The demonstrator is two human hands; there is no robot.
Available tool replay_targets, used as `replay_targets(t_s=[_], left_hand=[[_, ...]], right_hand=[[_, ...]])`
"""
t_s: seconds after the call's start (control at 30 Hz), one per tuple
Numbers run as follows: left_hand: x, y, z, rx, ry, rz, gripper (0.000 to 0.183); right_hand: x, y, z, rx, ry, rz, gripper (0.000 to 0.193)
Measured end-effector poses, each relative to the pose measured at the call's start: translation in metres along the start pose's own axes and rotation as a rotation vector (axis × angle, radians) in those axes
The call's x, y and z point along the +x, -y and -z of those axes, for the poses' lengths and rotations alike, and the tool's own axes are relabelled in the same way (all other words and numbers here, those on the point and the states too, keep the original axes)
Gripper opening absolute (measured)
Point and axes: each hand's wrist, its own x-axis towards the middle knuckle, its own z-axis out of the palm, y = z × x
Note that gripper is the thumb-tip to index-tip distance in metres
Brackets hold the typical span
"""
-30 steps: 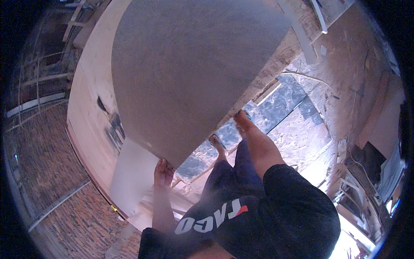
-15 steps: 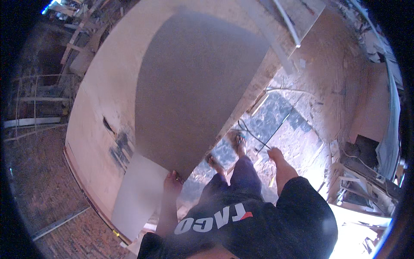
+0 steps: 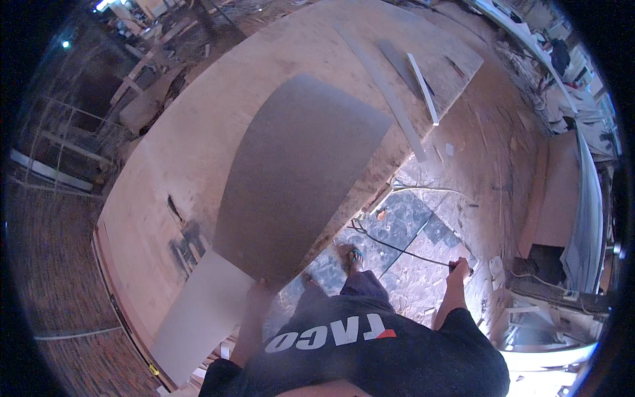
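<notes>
A large grey-brown sheet (image 3: 301,172) lies across the wide worktable, its near end by my body. My left hand (image 3: 259,291) is closed on the near edge of this sheet, where it meets a pale sheet (image 3: 202,308). Out to my right, above the floor, my right hand (image 3: 458,268) is closed around a black cord (image 3: 410,254). The cord stretches from that hand to the table's near edge. A small dark piece shows at the fist's far side, too small to name.
The pale worktable (image 3: 165,139) has a dark slot and stains on its left. Strips (image 3: 383,89) and a white bar (image 3: 423,89) lie at its far right. My sandalled foot (image 3: 356,257) stands on the littered floor. Boards and cloth (image 3: 585,212) line the right side.
My right hand has moved outward to the right, and the cord now stretches farther with it. The brown sheet looks smaller and lower in view. My left hand stays at its near edge.
</notes>
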Motion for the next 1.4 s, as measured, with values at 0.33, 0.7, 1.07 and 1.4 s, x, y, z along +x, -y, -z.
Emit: replay_targets(t_s=[0.33, 0.7, 1.07, 1.4], left_hand=[[-0.019, -0.066, -0.008, -0.900, -0.091, 0.378, 0.025], [-0.016, -0.039, 0.000, -1.015, 0.120, 0.162, 0.017], [-0.029, -0.101, -0.023, -0.879, -0.135, 0.384, 0.014], [-0.031, -0.102, -0.023, -0.911, -0.171, 0.421, 0.017]], right_hand=[[-0.067, -0.007, -0.098, -1.056, 0.280, 0.765, 0.043], [-0.042, -0.104, -0.144, -0.984, 0.925, 1.229, 0.049], [-0.109, -0.102, -0.193, -0.902, 1.051, 0.075, 0.032], [-0.137, -0.095, -0.242, -0.912, 1.198, 0.067, 0.036]])
